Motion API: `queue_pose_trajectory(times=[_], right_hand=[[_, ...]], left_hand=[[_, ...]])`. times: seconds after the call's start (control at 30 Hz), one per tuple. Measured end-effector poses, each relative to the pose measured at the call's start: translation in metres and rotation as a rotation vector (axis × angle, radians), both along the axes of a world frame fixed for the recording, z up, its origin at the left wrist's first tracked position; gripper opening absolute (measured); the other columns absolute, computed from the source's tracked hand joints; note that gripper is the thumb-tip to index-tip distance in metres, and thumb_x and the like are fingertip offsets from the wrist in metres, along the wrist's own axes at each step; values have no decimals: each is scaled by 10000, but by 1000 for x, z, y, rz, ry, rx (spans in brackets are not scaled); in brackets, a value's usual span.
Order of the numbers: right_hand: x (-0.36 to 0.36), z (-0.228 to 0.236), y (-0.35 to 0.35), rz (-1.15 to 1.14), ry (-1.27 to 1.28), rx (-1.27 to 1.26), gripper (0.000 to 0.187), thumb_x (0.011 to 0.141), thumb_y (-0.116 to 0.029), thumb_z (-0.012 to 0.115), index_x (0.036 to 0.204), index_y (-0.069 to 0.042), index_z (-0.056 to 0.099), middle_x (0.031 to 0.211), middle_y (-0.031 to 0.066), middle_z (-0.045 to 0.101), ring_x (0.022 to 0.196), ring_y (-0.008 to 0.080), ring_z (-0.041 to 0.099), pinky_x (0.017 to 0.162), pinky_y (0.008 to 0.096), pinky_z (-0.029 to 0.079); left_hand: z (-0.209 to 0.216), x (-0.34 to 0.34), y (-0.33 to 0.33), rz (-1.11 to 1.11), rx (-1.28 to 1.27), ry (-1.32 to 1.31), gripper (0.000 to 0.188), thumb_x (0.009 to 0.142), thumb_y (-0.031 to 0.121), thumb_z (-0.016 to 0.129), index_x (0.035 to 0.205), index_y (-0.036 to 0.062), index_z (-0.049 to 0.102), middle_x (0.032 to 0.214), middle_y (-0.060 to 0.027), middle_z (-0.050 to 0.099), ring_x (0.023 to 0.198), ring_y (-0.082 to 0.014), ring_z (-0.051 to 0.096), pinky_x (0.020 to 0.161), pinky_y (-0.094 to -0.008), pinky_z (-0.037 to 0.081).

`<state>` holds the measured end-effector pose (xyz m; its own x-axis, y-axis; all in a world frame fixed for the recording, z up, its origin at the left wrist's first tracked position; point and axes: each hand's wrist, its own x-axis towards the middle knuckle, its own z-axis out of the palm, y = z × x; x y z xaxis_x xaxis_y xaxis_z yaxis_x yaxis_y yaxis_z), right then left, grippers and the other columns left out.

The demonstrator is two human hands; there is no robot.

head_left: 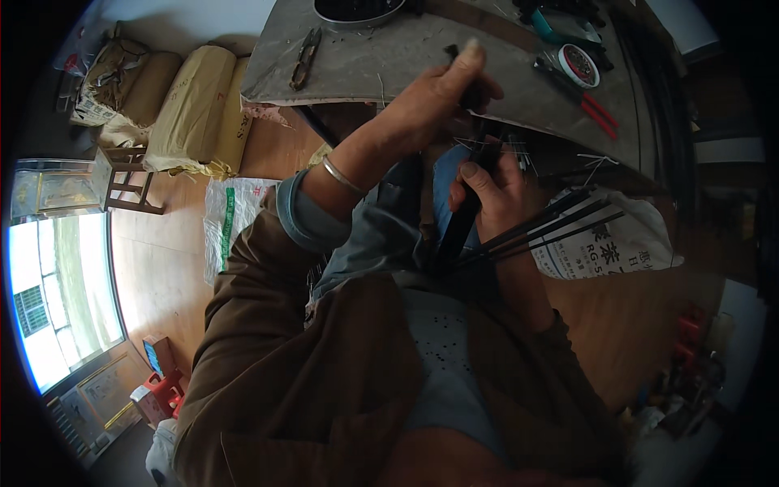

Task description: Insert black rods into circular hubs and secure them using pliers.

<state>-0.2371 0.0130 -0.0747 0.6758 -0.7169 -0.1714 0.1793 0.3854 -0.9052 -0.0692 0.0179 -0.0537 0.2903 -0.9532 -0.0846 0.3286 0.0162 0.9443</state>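
Observation:
My left hand (446, 89), at the table's front edge, has its fingers closed round a small black object (472, 99); the hand covers most of it, so its kind cannot be told. Lower and to the right, my right hand (493, 185) grips a long flat black bar (462, 223), thumb pressed on its face. The bar slopes down toward my lap. Several thin pale wires (521, 152) stick out around its upper end, beside my fingers. Several slim black rods (556, 225) cross over my right forearm, their lower ends near the bar.
On the grey table (365, 61) are cutters (305, 59), a dark round pan (359, 10), red-handled pliers (596, 114), a small round tin (578, 65) and a green tray (561, 28). A white printed sack (608, 243) lies right, stuffed sacks (191, 105) and a wooden stool (130, 183) left.

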Motion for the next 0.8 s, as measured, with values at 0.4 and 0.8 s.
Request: queue_pose_trajectory(times=[0.4,0.8], right_hand=[[2,0,1,-36,37,-76,199,905,-166,611,995,-20,511,764,63,533,593,137,530,528,291,457],[4,-3,-1,-4,23,-77,203,905,-180,610,1005,-17,539,776,57,532,597,138,527,533,297,448]], left_hand=[[-4,-11,4,-141,24,-202,513,885,464,641,1081,-9,605,889,-54,611,861,-126,557,778,-273,463],[-8,-8,3,-96,-74,-136,447,839,320,731,1138,4,631,907,-52,649,842,-122,609,761,-268,504]])
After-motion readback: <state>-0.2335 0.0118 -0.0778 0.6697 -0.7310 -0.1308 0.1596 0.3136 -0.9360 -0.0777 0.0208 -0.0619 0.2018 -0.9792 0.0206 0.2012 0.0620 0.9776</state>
